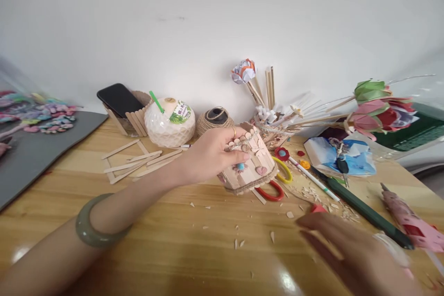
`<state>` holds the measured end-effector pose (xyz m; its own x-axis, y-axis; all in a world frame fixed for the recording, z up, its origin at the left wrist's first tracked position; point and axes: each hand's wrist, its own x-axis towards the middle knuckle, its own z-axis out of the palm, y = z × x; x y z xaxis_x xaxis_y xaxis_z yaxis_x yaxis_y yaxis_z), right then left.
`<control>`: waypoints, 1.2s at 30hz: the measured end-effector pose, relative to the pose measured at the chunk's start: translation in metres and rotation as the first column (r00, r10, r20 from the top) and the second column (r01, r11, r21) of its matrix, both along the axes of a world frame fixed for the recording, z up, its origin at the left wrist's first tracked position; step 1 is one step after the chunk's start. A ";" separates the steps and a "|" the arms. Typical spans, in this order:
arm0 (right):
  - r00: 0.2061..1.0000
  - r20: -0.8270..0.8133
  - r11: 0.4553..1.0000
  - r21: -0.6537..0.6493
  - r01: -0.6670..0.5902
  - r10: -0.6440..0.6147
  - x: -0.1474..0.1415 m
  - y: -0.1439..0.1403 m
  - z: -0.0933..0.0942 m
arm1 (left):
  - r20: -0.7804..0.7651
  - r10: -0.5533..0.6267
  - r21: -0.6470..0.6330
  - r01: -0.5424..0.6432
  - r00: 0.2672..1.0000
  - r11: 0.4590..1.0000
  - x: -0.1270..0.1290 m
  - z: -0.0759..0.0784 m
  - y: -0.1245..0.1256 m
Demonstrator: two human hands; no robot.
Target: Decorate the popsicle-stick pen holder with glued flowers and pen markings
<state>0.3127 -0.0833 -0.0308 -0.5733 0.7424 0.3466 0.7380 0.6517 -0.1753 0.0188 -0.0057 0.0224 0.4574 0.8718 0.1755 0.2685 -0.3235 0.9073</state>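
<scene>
My left hand [208, 155] grips a small holder built of popsicle sticks [250, 166], tilted on the wooden table [173, 240], with little decorations glued on its side. A green bangle [90, 226] is on that wrist. My right hand [350, 254] is blurred at the lower right, fingers spread above the table, holding nothing that I can see. Just beyond its fingertips lies a small red piece [318, 208]. Scissors with red and yellow handles [277, 185] lie partly under the holder.
Loose popsicle sticks [138, 162] lie at the left, behind them a coconut drink [169, 122], a twine ball [214, 120] and a phone [120, 99] on a stick box. Paper flowers [378, 106], a green pen [364, 210], a pink glue gun [412, 222] and wood chips are at the right.
</scene>
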 end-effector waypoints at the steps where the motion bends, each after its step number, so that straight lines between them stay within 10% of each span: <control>1: 0.996 0.018 0.988 -0.129 -0.081 0.084 -0.031 -0.004 0.000 | 0.021 0.002 0.006 -0.002 1.000 1.000 -0.002 -0.001 0.000; 6: 0.993 -0.013 0.929 -0.352 -0.111 0.114 -0.097 0.000 -0.002 | 0.064 0.024 0.016 -0.025 0.998 1.000 -0.014 -0.003 0.001; 12: 1.000 -0.003 0.981 -0.191 -0.027 0.026 -0.093 0.003 -0.005 | 0.122 -0.006 -0.016 0.008 0.992 1.000 -0.020 -0.006 0.004; 22: 0.989 -0.099 0.913 -0.383 -0.140 0.110 -0.130 -0.001 -0.012 | 0.084 0.003 -0.049 0.001 0.996 0.999 -0.018 -0.009 0.010; 36: 0.997 -0.064 0.915 -0.403 0.006 -0.034 -0.104 -0.020 -0.023 | 0.003 0.086 -0.067 -0.086 0.996 0.994 -0.019 -0.011 0.011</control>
<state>0.2083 -0.1037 -0.0533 -0.5426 0.8383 0.0535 0.7270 0.5006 -0.4699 -0.0001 0.0052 0.0117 0.3795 0.9177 0.1178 0.2878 -0.2381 0.9276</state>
